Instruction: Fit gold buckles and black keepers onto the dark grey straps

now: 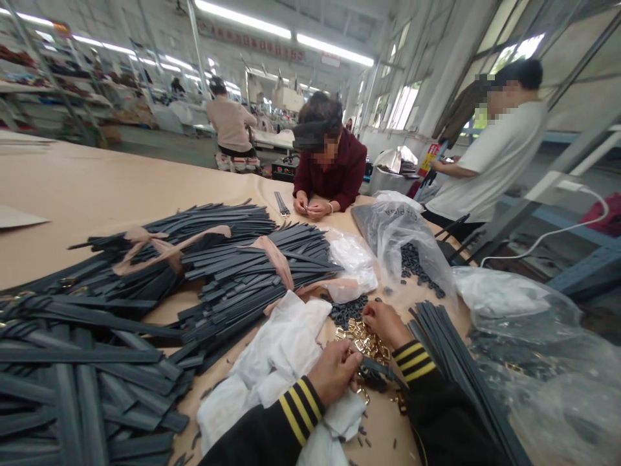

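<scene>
My left hand (334, 374) is closed, thumb and fingers pinched on a dark strap (381, 369) that runs off to the right beneath my right wrist. My right hand (385, 322) reaches over a pile of gold buckles (363, 340), its fingertips pressed together at the pile's far edge. Whatever those fingertips hold is too small to make out. Just behind the buckles lies a heap of small black loops (347, 312). Crumpled white wrapping (272, 362) spreads under and beside my left forearm.
Dark strap bundles (262, 259) tied with pinkish strips cover the left, with loose straps (72, 388) nearer. More straps (456, 362) lie right of my right arm. Clear plastic bags (543, 349) bulge at right. Across the table (97, 175) a person (332, 155) in maroon handles something small.
</scene>
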A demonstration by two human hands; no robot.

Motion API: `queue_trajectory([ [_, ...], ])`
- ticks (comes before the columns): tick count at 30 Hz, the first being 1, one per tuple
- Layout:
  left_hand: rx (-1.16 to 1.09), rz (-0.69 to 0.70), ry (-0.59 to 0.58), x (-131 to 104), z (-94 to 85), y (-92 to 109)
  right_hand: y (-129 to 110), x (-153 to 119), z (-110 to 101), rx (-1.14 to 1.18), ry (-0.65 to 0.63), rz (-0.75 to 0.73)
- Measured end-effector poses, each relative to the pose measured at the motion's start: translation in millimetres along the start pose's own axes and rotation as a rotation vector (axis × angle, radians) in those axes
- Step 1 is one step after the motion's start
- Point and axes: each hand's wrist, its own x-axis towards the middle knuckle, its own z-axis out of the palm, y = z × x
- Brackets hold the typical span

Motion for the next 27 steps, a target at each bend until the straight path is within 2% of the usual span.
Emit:
queue_trajectory([
  [2,-0.053,-0.014,0.027,1.3,-1.3,1.2,-2.6,-3.3,-3.5,-0.001,0.015,0.014],
  [5,-0.106,-0.003,0.091,3.8,-3.4,1.9,-12.2,-26.1,-19.7,0.068,0.038,0.043],
  [8,-0.113,0.011,0.127,5.7,-5.0,1.3,-26.8,-55.9,-29.8,0.370,-0.018,0.049],
  [11,-0.108,0.026,0.153,5.8,-5.7,1.3,-34.7,-74.7,-20.6,0.604,-0.058,0.129],
  [16,-0.115,0.039,0.167,4.5,-5.7,2.0,-28.4,-76.6,2.1,0.711,0.008,0.282],
  [27,-0.150,0.105,0.168,4.9,-0.5,-5.3,-23.2,-76.0,11.5,0.879,-0.029,0.348],
])
